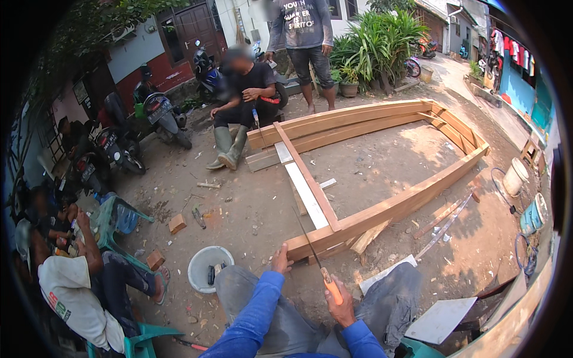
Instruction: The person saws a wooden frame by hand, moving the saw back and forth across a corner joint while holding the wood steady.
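Note:
My right hand (341,303) is closed round the orange handle of a handsaw (332,285). The saw's thin blade points away from me and lies across the near beam of a large wooden frame (382,207), close to its left end. My left hand (280,260) grips that end of the beam, left of the blade. A crosspiece (307,176) meets the near beam just beyond the saw and runs to the far side. A white-faced board (305,192) lies beside the crosspiece.
A white bucket (208,268) with dark items stands left of my knee. Pliers (199,218) and wood blocks (177,224) lie on the dirt. People sit at the left and behind the frame; another stands. Pails (515,176) and a board (440,320) are at right.

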A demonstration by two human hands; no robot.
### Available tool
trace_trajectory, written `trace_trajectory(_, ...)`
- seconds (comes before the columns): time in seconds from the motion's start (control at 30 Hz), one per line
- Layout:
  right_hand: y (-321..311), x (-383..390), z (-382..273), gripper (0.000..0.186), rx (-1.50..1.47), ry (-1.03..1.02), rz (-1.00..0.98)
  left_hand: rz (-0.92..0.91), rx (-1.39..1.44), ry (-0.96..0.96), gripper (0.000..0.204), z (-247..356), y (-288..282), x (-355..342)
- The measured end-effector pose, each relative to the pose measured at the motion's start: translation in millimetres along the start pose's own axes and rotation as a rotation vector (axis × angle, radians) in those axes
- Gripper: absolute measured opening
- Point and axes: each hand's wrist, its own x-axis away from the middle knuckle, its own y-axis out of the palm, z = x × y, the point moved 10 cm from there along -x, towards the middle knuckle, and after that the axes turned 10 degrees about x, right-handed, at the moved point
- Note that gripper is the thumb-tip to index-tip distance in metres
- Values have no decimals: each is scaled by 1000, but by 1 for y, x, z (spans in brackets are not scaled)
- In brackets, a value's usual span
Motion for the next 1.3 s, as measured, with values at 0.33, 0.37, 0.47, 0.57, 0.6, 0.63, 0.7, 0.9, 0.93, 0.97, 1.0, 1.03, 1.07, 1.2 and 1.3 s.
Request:
trace_trajectory(0.33, -7, 8, 8, 55, 8, 69, 3, -33, -47, 11, 86, 1, 10, 13)
trace_trajectory(0.37, -7, 10, 8, 55, 8, 72, -1, -43, -59, 5, 85, -2, 10, 11)
trace_trajectory(0.47, 2, 7, 8, 55, -9, 52, -20, -49, -66, -3, 87, -9, -1, 0)
trace_trajectory(0.57, 7, 4, 19, 55, -38, 119, -76, -22, -59, 2, 89, -3, 4, 2)
trace_trajectory(0.6, 3, 1, 15, 54, -43, 95, -59, -3, -51, 19, 90, 0, 7, 6)
trace_trajectory(0.63, 2, 0, 9, 54, -55, 61, -44, -9, -65, 37, 90, 2, 5, 5)
trace_trajectory(0.7, 5, -1, 12, 54, -46, 51, -48, -8, -66, 44, 90, 5, 5, 1)
trace_trajectory(0.9, 11, 3, 22, 54, -75, 102, -80, -81, -51, -16, 93, -3, 9, 3)
trace_trajectory(0.93, 9, 3, 18, 54, -62, 90, -73, -88, -49, -11, 94, -3, 9, 4)
trace_trajectory(0.97, 7, 3, 15, 54, -49, 79, -64, -96, -48, -5, 95, -3, 10, 5)
trace_trajectory(1.0, 8, 3, 15, 54, -50, 80, -68, -92, -47, -8, 95, -4, 10, 5)
trace_trajectory(1.03, 6, 3, 11, 54, -34, 33, -41, -45, -47, 17, 94, -3, 6, 5)
trace_trajectory(1.07, 3, 3, 5, 54, -18, -13, -13, 2, -48, 43, 94, 0, 2, 4)
trace_trajectory(1.2, 3, 3, 9, 53, -36, 24, -25, -3, -42, 36, 95, -1, 5, 5)
trace_trajectory(1.3, 2, 2, 7, 53, -29, 13, -20, -1, -37, 32, 96, 0, 6, 6)
